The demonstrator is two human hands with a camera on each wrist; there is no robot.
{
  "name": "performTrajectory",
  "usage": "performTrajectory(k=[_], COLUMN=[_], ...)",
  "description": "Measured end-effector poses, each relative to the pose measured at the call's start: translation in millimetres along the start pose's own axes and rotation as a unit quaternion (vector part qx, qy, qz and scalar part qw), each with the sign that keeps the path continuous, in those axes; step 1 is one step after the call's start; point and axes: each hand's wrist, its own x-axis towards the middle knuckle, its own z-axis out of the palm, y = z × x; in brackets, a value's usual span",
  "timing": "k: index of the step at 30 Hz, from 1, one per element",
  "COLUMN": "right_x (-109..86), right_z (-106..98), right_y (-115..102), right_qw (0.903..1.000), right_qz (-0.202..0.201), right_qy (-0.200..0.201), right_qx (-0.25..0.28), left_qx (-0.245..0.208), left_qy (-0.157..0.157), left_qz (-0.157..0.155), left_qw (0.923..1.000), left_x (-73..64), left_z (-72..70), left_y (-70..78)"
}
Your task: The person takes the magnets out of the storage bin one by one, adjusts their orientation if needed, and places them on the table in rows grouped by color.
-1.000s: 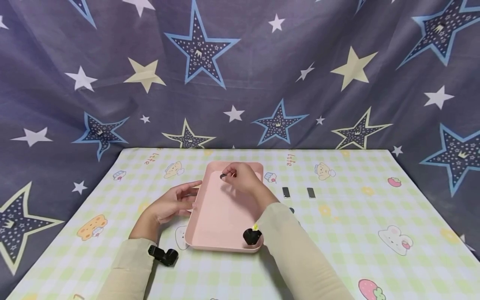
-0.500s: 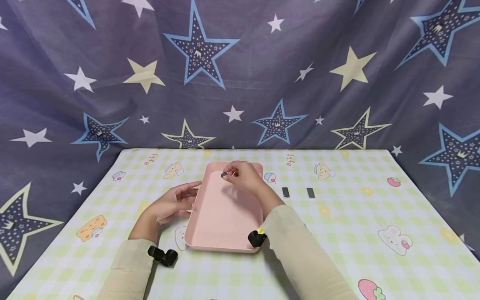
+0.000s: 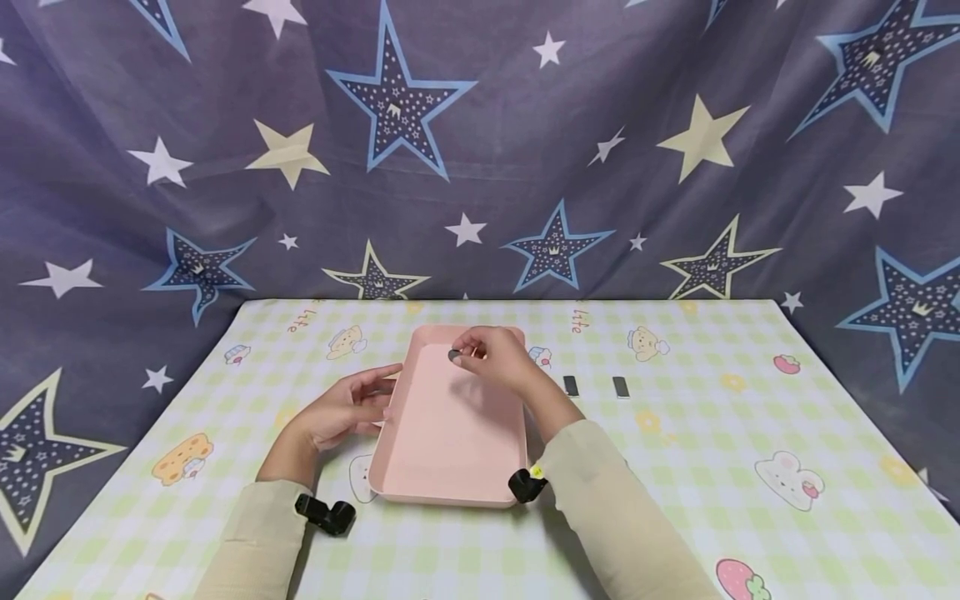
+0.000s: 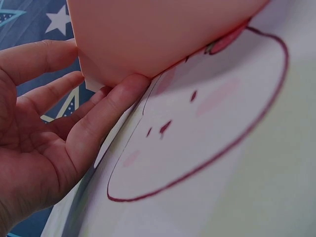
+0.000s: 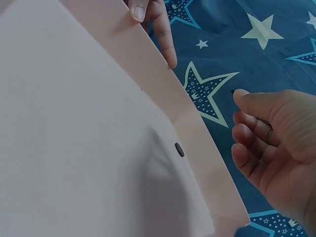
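Observation:
A pink rectangular tray (image 3: 450,450) lies on the table. My left hand (image 3: 348,410) is at its left side, fingers spread and nearly straight, with thumb and fingertips touching the wall, as the left wrist view also shows. Over the tray's far end my right hand (image 3: 498,357) pinches a small dark piece (image 3: 454,355) between thumb and fingertips; only a bit of it shows in the right wrist view. There, another small dark flat piece (image 5: 179,149) lies on the tray floor by the wall. That piece cannot be made out in the head view.
Two small dark rectangular pieces, one nearer (image 3: 572,386) and one farther right (image 3: 621,387), lie right of the tray. A checked, cartoon-printed cloth (image 3: 705,500) covers the table. A star-patterned curtain (image 3: 480,183) hangs behind and at both sides.
My right hand has shifted slightly right over the tray, still pinching the dark piece, and its forearm has swung right. A dark thing beside the sleeve is now hidden. The left hand stays put.

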Motion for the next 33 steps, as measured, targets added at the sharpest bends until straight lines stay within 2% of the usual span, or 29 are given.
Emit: performTrajectory(k=[7,15,33], right_x=[-5.7,-12.0,-29.8], right_z=[-6,-12,-31], right_y=[-4,-8,-10], right_qw=[0.9999,0.9998,0.9999], right_qz=[-0.007,-0.006,-0.009], right_qy=[0.013,0.002,0.002], right_qx=[-0.003,0.017,0.014], left_qx=[-0.003,-0.013,-0.014], left_qy=[0.005,0.0,-0.005], left_qz=[-0.003,-0.003,0.0], left_qw=[1.0,0.9999,0.9999], left_x=[0.0,0.1,0.0], left_z=[0.5,0.8,-0.4], left_y=[0.5,-0.2,-0.8])
